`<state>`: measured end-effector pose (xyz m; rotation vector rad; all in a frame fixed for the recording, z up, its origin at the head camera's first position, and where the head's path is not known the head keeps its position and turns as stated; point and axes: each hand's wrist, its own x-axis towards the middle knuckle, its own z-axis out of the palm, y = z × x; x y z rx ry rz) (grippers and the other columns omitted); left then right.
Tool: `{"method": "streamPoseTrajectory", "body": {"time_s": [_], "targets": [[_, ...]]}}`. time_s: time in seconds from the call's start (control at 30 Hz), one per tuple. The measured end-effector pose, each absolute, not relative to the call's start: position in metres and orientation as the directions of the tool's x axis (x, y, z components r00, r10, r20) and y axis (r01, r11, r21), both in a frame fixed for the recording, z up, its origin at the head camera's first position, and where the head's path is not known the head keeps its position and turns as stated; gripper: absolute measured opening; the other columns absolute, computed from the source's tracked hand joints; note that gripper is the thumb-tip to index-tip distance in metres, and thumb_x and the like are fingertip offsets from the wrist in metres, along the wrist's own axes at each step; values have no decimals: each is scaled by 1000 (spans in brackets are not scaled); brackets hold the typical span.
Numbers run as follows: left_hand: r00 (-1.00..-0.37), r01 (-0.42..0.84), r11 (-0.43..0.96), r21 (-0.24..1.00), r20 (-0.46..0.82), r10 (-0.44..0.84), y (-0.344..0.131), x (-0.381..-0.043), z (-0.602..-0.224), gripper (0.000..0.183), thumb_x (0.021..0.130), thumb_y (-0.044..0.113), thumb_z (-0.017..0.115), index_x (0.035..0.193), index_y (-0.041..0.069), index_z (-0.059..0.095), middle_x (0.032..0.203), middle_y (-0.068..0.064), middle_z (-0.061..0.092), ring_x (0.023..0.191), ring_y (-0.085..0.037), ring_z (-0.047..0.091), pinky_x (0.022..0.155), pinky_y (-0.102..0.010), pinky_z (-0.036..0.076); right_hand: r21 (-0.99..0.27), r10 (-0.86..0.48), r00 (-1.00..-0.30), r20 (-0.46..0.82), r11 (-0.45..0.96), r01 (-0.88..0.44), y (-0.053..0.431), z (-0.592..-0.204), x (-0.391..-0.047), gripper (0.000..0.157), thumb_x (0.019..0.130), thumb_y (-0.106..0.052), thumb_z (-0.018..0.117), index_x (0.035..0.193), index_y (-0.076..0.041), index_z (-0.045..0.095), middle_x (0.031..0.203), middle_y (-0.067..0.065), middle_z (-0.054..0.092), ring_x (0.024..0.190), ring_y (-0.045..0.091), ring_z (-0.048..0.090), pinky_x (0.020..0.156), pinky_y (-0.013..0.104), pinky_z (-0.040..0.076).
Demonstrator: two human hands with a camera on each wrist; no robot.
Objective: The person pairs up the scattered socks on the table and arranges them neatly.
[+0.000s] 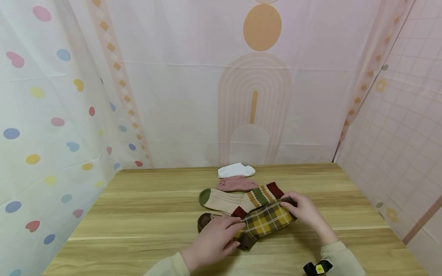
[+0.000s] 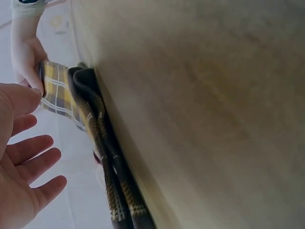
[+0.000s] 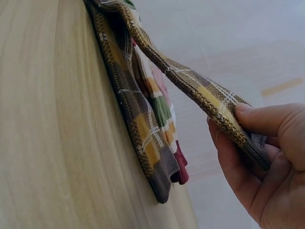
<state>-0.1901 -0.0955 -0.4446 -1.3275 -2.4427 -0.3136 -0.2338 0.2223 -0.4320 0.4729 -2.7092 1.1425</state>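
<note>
A brown, yellow and white plaid sock [image 1: 267, 221] lies crosswise near the front of the table, its dark toe to the left. My right hand [image 1: 305, 211] pinches its dark cuff between thumb and fingers. In the right wrist view this upper sock [image 3: 188, 88] rises at the cuff end, apart from a matching plaid sock [image 3: 148, 143] beneath. My left hand [image 1: 218, 236] is over the foot part, covering some of it, with fingers extended. The left wrist view shows those fingers [image 2: 37, 164] spread beside the two layered socks, gripping nothing.
Behind the plaid pair lies a cream ribbed sock [image 1: 226, 200] with green toe, striped leg and red cuff. Farther back are a pink sock [image 1: 236, 184] and a white sock [image 1: 236, 170]. The wooden table [image 1: 148, 214] meets patterned curtains [image 1: 183, 115] at its back and sides.
</note>
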Motion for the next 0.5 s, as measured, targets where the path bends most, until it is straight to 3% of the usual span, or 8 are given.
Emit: {"method": "streamPoseTrajectory", "body": {"time_s": [0.23,0.43,0.5], "targets": [[-485,857,516,3,346,803,-92,-187,-451,51,90,27,73,135,10,58,129,-7,60,119,-23,57,96,-42,48,-672,-239,-937,256,653,-350,224,-436,-234,8,94,-6,66,101,-7,71,100,6,70,89,21,65,74,37,53],[-472,874,486,7,254,844,-92,-185,-454,50,93,27,69,138,10,57,134,-5,58,121,-18,56,97,-35,49,-655,-265,-929,260,659,-371,224,-439,-235,10,94,-4,64,101,-7,70,111,14,69,100,32,66,83,46,53],[-459,883,469,2,214,862,-92,-184,-454,49,93,28,69,137,10,58,135,-5,58,121,-18,57,96,-33,49,-650,-278,-925,259,658,-380,224,-440,-235,9,95,-4,64,101,-8,70,110,14,69,96,30,66,79,44,54]]}}
